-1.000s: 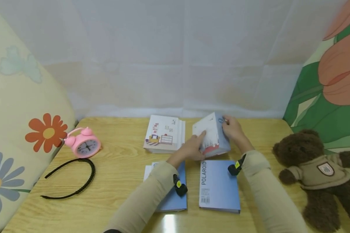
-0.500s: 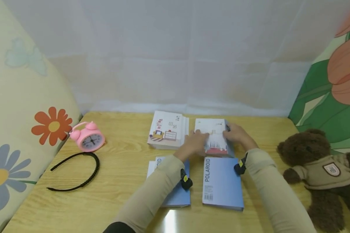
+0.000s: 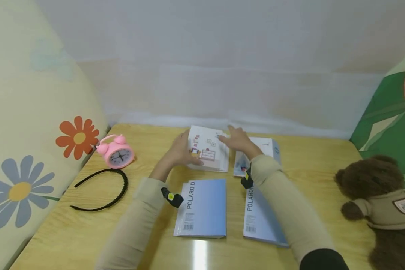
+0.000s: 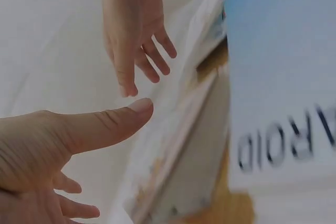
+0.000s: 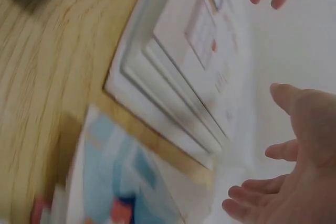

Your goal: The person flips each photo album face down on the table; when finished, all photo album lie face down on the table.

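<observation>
A stack of white, book-like albums with a room drawing on top (image 3: 207, 148) lies at the back of the table. My left hand (image 3: 181, 150) is at its left side, thumb stretched over the front corner. At the far right corner is my right hand (image 3: 239, 140), fingers apart and relaxed. Both wrist views show the left hand (image 4: 47, 150) and right hand (image 5: 310, 150) facing each other with nothing gripped. In the right wrist view the stack's layers (image 5: 163, 93) are slightly fanned. A second white illustrated stack (image 3: 261, 143) lies to the right, partly hidden by the right wrist.
Two sets of blue POLAROID albums lie nearer me, one on the left (image 3: 206, 208) and one on the right (image 3: 261, 217), under the right forearm. A pink alarm clock (image 3: 120, 155) and black headband (image 3: 121, 187) are at left. A brown teddy bear (image 3: 374, 180) lies at right.
A second ago both hands held the right stack tilted up; it was then laid flat. The hands have since let it go and moved left to the other stack. The head view has turned left.
</observation>
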{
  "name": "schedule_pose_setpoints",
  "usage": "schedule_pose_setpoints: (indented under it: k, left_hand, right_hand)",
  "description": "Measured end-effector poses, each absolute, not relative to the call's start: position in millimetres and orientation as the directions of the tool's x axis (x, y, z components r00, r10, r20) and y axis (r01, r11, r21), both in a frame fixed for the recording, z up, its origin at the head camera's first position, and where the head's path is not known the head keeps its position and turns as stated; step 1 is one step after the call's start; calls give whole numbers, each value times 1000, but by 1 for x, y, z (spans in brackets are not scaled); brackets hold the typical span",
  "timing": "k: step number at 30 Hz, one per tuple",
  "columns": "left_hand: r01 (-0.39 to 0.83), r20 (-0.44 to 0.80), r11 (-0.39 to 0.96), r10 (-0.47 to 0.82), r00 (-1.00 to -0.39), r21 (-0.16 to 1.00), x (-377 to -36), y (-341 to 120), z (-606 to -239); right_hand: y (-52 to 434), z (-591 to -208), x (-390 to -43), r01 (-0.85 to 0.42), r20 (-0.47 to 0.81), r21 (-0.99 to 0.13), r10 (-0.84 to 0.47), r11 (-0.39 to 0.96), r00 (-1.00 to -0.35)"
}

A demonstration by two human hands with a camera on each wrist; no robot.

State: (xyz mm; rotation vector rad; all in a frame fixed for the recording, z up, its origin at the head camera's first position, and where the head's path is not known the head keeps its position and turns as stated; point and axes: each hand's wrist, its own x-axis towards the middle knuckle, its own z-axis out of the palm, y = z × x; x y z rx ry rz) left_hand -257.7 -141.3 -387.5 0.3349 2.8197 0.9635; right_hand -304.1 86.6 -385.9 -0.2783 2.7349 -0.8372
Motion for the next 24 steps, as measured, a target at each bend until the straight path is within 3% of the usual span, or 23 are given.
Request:
schedule_pose_setpoints:
  k: [6,12,24]
  left_hand:
    - [121,-100,790,225,-969,601,-258,-153,-420]
    - [120,-64,618,267,-962,777,-255,-148,-443]
    - [137,-23,521,289,-957,843,-239,-161,-400]
  right_hand:
    - [74,-405,-305,-72,-220,-602,-251,795,-943]
    - [70,-419,-303,-81,-209,-581,-245,810,-947]
    - [46,-408,-300,-102,-144,-740,-306,665,-941]
